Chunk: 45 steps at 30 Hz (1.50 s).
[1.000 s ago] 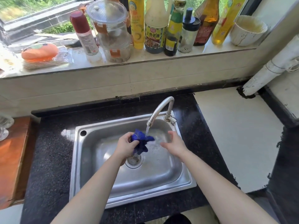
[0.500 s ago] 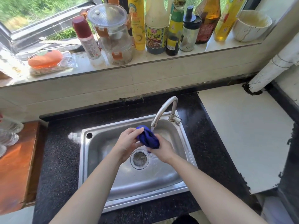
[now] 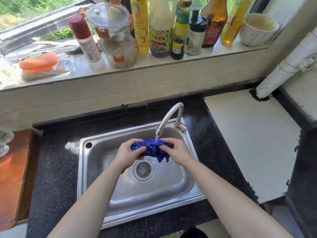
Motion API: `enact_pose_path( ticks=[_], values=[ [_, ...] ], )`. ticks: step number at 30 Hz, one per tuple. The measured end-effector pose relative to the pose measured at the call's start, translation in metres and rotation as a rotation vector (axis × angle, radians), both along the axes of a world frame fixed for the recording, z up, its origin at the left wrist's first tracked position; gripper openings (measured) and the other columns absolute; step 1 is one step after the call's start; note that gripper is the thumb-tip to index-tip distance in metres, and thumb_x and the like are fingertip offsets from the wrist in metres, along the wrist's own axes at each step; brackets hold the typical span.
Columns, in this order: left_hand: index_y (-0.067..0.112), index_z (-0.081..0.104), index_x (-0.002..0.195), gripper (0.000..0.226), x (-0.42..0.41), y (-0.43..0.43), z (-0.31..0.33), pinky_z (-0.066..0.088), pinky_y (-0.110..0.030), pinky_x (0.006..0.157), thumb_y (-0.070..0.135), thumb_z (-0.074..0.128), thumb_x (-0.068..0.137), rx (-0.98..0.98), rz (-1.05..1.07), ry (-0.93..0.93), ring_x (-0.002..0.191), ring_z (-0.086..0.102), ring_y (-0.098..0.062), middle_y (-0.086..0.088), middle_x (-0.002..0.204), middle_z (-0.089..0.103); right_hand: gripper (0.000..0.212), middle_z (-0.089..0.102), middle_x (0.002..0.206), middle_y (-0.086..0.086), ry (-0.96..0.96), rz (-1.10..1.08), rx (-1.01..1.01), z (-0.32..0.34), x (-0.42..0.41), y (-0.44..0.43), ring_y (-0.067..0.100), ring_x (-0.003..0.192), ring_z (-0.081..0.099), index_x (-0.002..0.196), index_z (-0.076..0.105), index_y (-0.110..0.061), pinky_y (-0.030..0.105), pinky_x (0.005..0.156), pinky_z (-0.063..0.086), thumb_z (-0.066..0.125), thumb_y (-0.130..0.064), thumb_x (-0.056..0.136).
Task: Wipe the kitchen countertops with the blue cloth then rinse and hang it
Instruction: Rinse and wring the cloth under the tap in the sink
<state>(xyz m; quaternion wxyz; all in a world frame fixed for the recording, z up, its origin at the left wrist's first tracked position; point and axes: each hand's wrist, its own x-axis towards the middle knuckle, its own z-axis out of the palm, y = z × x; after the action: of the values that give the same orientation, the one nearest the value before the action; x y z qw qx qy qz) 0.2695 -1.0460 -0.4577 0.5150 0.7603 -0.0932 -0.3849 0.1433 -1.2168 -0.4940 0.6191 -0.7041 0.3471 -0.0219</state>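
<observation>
While tap (image 3: 169, 114) runs | blue cloth (image 3: 151, 149) over sink (image 3: 82, 169) | black countertop (image 3: 56, 169)

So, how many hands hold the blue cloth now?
2: the left hand grips the blue cloth at its left end, the right hand at its right end, above the sink. Neither is hidden.

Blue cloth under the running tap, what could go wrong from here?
Water from the tap strikes the bunched blue cloth close to the sink rim, so it may splash onto the black countertop. The left hand and right hand grip it above the drain; a slip could drop it over the drain.
</observation>
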Motion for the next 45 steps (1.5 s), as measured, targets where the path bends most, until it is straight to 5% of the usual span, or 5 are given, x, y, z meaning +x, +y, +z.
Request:
enact_pose_path(
  ticks=[19,26,36,41,45],
  values=[
    [0.010,0.072,0.093,0.036,-0.004,-0.010,0.004,0.057,-0.041,0.079,0.044,0.061,0.097,-0.002,0.255,0.093,0.081,0.070,-0.025,-0.018,0.094,0.075,0.007,0.069,0.105,0.005,-0.092,-0.194,0.486,0.011,0.013,0.026,0.016,0.087,0.068,0.108,0.059,-0.018,0.036,0.078,0.062,0.053,-0.016,0.105],
    [0.009,0.065,0.114,0.058,-0.004,-0.006,0.009,0.058,-0.030,0.066,-0.028,0.037,0.080,-0.148,0.220,0.288,0.084,0.069,-0.027,-0.017,0.106,0.069,0.078,0.062,0.129,0.012,-0.075,-0.116,0.478,0.002,0.012,0.012,0.029,0.111,0.068,0.135,0.055,-0.023,0.040,0.084,0.060,0.080,-0.002,0.065],
    [-0.009,0.058,0.124,0.066,0.001,-0.008,0.016,0.049,-0.051,0.097,-0.013,0.044,0.060,-0.316,0.085,0.390,0.092,0.061,-0.036,-0.025,0.103,0.065,0.109,0.060,0.133,0.006,0.127,0.059,0.188,-0.006,0.007,0.012,0.020,0.119,0.062,0.158,0.025,-0.020,0.036,0.105,0.049,0.086,0.002,0.070],
    [-0.003,0.061,0.123,0.045,0.002,-0.007,0.015,0.057,-0.044,0.094,-0.023,0.054,0.083,-0.264,0.086,0.323,0.097,0.070,-0.028,-0.025,0.111,0.070,0.030,0.071,0.088,-0.003,0.151,0.083,0.010,-0.009,0.011,0.008,0.015,0.082,0.064,0.104,0.068,-0.020,0.046,0.087,0.058,0.077,-0.018,0.076],
    [0.002,0.069,0.111,0.022,-0.002,-0.007,0.008,0.055,-0.043,0.098,0.009,0.071,0.090,-0.157,0.144,0.214,0.093,0.070,-0.019,-0.018,0.102,0.075,0.036,0.064,0.116,0.009,0.099,0.047,0.016,-0.007,0.010,0.009,0.016,0.092,0.062,0.116,0.065,-0.031,0.027,0.078,0.049,0.071,-0.021,0.082]
  ],
)
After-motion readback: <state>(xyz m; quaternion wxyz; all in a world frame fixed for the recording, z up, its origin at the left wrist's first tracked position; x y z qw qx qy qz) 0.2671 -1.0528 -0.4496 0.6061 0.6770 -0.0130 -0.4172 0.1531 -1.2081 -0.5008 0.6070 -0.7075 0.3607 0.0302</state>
